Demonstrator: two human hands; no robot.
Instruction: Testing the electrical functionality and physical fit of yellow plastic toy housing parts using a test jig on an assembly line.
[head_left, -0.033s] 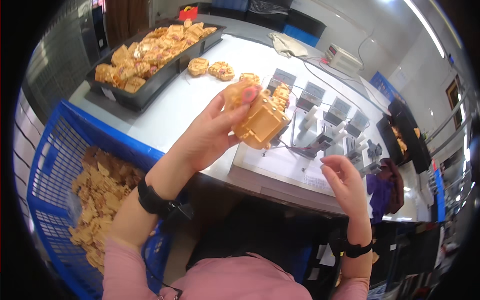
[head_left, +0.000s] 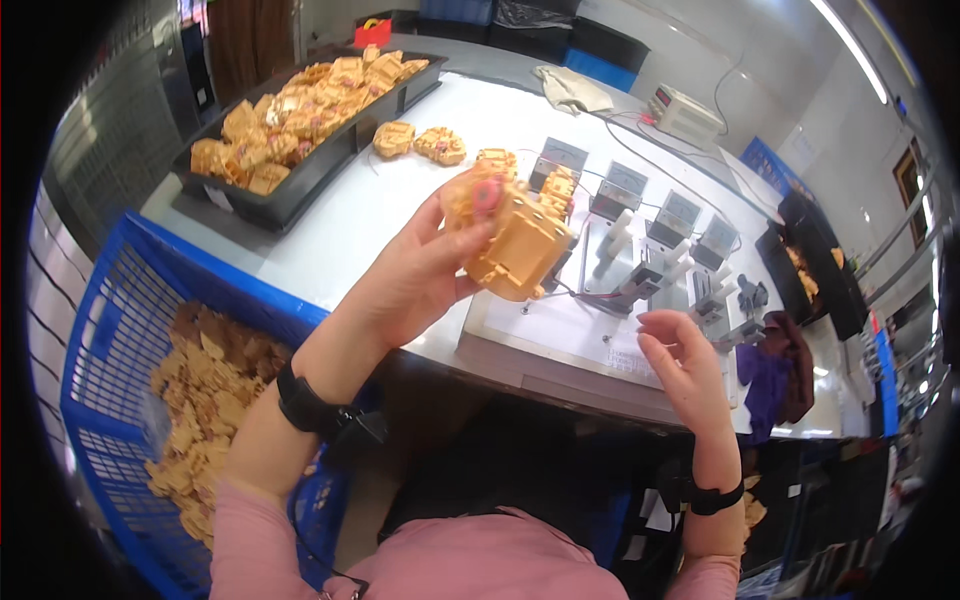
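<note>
My left hand is closed round a tan moulded plastic housing, held up over the front of the bench. A round red piece shows on it near my fingers. Whether this is one housing or two pressed together I cannot tell. My right hand hangs open and holds nothing, its fingers loosely bent and the thumb apart. It hovers by the front edge of a white test fixture, which carries white posts, metal blocks and wires. Several small panel meters stand behind the posts.
A black tray heaped with tan housings stands at the back left. More housings lie in a row beside it. Below left is a blue basket of tan parts. A power supply, cloth and purple fabric also lie about.
</note>
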